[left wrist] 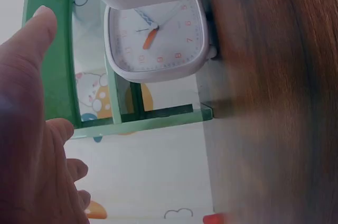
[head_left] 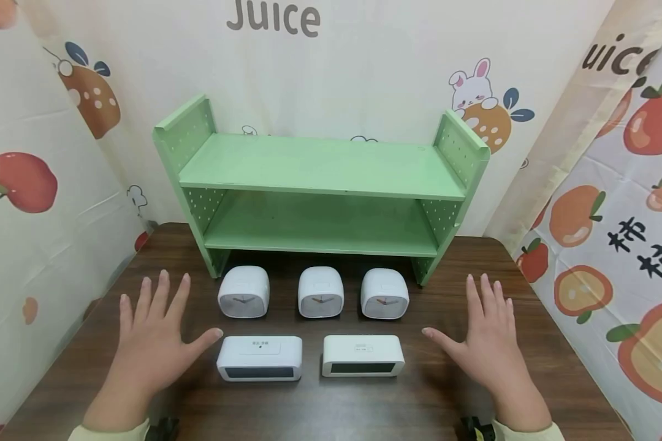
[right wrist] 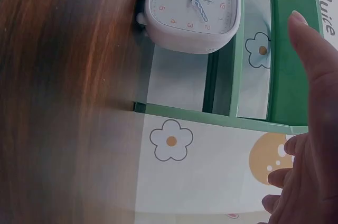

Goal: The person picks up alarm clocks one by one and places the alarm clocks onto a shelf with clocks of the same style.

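My left hand [head_left: 155, 349] hovers at the left of the table with fingers spread, its thumb tip close to a white rectangular digital clock [head_left: 260, 358]. On the other side my right hand [head_left: 488, 343] is likewise spread and holds nothing, its thumb pointing toward a second rectangular digital clock [head_left: 363, 355]. Behind these two stand three rounded white analog clocks in a row: a left one [head_left: 244, 291], a middle one [head_left: 320, 291] and a right one [head_left: 384, 293]. In the left wrist view an analog clock [left wrist: 158, 39] shows an orange hour hand; another analog clock [right wrist: 193, 10] appears in the right wrist view.
A green two-tier shelf [head_left: 322, 162] with perforated side panels stands at the back of the dark wooden table [head_left: 331, 410], its boards bare. Fruit-printed curtains [head_left: 364, 73] hang behind and on both sides.
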The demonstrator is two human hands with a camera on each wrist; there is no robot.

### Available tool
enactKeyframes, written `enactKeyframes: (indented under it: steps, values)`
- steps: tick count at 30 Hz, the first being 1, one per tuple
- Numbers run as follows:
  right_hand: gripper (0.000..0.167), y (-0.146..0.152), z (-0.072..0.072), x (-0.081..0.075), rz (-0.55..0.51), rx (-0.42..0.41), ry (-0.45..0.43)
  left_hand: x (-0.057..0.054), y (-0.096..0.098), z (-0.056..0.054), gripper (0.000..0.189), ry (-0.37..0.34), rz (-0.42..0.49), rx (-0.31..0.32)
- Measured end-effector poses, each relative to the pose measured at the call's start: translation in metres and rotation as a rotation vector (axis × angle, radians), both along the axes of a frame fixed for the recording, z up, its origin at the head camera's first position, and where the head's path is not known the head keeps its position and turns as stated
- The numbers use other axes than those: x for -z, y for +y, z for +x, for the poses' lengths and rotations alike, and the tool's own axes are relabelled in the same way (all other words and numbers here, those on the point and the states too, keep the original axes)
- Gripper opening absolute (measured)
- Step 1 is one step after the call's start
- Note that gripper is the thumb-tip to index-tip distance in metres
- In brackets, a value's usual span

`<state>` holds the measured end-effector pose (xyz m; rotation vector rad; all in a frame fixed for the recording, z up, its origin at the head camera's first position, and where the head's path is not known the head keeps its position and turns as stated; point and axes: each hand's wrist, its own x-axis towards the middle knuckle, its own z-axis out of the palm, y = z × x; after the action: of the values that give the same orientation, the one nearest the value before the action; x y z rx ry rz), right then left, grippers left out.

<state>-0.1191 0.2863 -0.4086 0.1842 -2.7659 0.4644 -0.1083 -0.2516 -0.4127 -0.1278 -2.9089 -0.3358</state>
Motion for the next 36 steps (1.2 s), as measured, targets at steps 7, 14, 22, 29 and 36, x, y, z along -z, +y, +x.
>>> enactKeyframes:
  steps: [7, 14, 22, 29, 36]
  values:
    - [0.124, 0.001, -0.003, -0.002, -0.049, -0.023, 0.012, 0.003, 0.005, 0.007, 0.111, -0.008, 0.058, 0.052]
    - [0.116, 0.003, -0.007, -0.025, -0.153, -0.026, -0.042, 0.004, 0.011, 0.012, 0.099, -0.071, 0.301, 0.178]
    - [0.099, 0.004, -0.024, -0.074, -0.245, -0.015, -0.065, 0.001, 0.014, 0.019, 0.094, -0.229, 0.451, 0.211]
    - [0.088, -0.005, -0.052, -0.116, -0.402, -0.014, -0.028, 0.0, 0.021, 0.023, 0.073, -0.269, 0.586, 0.163]
    - [0.085, -0.008, -0.095, -0.147, -0.657, -0.039, -0.106, 0.002, 0.024, 0.023, 0.07, -0.364, 0.625, 0.123]
